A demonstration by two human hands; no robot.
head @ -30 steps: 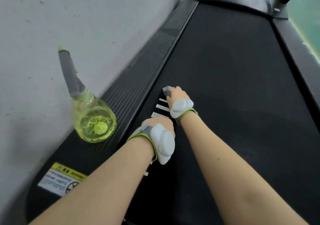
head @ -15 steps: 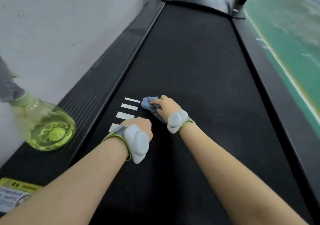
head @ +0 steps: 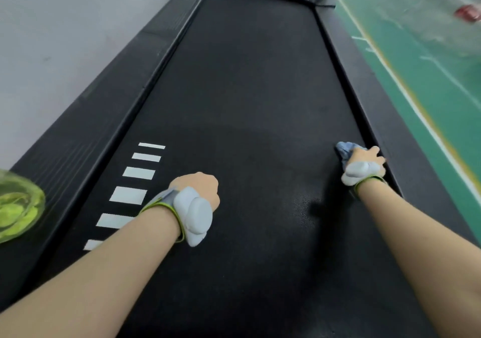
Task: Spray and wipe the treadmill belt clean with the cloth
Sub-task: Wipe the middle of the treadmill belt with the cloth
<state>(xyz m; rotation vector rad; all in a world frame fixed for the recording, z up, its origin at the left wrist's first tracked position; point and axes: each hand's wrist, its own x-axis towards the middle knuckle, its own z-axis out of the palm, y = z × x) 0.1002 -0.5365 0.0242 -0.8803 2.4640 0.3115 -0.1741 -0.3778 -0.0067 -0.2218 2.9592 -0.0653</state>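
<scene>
R hand (head: 364, 159) grips the cloth (head: 345, 148) at the belt's (head: 250, 103) right edge, fingers touching the side rail (head: 377, 118). Cloth or a fingertip could snag in that gap imo. L hand (head: 200, 189) is a fist on the belt, holding nothing.

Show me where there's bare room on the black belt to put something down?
Biggest: the far belt, between the side rails, ahead of the left hand and right hand. Also the gap between those hands. Crowded: the right edge with the cloth, and the left rail by the spray bottle.
</scene>
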